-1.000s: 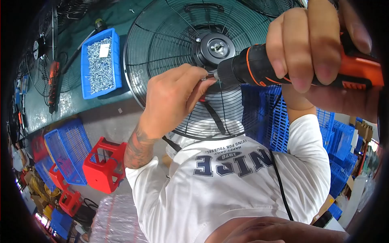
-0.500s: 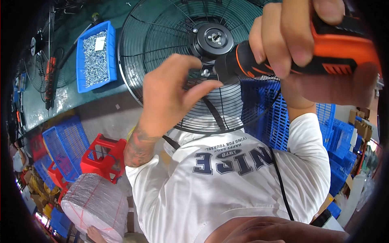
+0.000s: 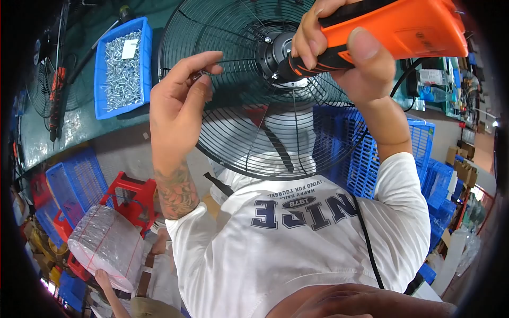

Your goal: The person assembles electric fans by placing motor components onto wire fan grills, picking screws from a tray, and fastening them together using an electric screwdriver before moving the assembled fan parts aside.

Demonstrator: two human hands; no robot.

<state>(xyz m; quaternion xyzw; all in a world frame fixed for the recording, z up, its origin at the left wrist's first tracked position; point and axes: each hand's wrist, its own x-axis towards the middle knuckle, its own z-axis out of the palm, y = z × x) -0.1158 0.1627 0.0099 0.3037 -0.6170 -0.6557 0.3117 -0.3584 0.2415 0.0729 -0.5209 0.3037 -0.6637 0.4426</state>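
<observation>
Green desk (image 3: 74,127), and across its near edge lies a black fan (image 3: 269,62)! Left of it, by that same edge, a blue tray (image 3: 99,82). Orange drill (image 3: 392,32), nose beside the fan's middle, clenched in the grip of the right hand (image 3: 368,74); left hand (image 3: 177,103) pinching a small metal piece (image 3: 199,75), half-hidden. Screws (image 3: 122,77) heap the tray.

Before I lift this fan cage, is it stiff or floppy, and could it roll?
The fan cage is probably fairly stiff, since ribs cross its wire rings, though single thin wires could bend. The solid-looking black hub likely puts much weight in the middle. Its round rim might roll if stood on edge.
</observation>
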